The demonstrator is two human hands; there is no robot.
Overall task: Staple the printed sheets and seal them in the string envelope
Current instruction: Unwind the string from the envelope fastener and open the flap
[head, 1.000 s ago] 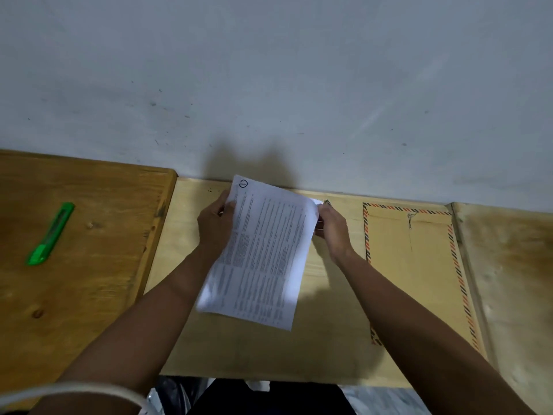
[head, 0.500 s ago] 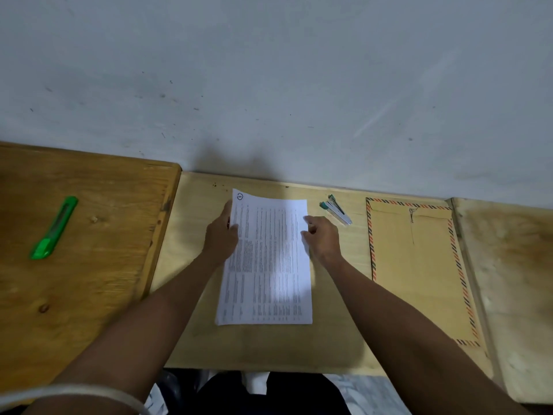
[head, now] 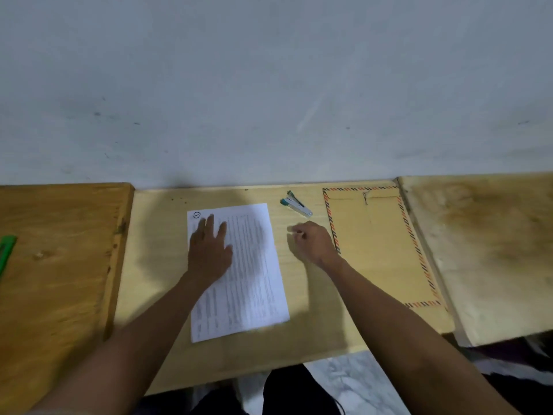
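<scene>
three wooden boards are sitting edge to edge under a pale grey wall (head: 269, 85). taking the printed sheets (head: 254, 265) as the landmark: they are lying flat on the light middle board (head: 155, 265), which is stretching away under them on every side. the darker board (head: 59, 265) is lying well to the left of the sheets, and the stained pale board (head: 493, 250) is lying well to the right of them.

the string envelope (head: 380, 250) is lying flat to the right of the sheets, apart from them, its striped border running round the edge and its string clasp sitting at the far end. both forearms are reaching in from the near edge — one on each side of the sheets' near half.

the left hand (head: 209, 253) is resting palm down on the far left part of the sheets, fingers straight and spread, pressing the paper to the board. the right hand (head: 311, 241) is hovering or resting just right of the sheets, between them and the envelope, with fingers curled loosely — whether it is pinching anything i cannot tell.

the stapler (head: 296, 203) is lying beyond the sheets' far right corner, free of both hands. a green cutter (head: 6, 253) is showing far to the left of the sheets, at the frame's edge.
</scene>
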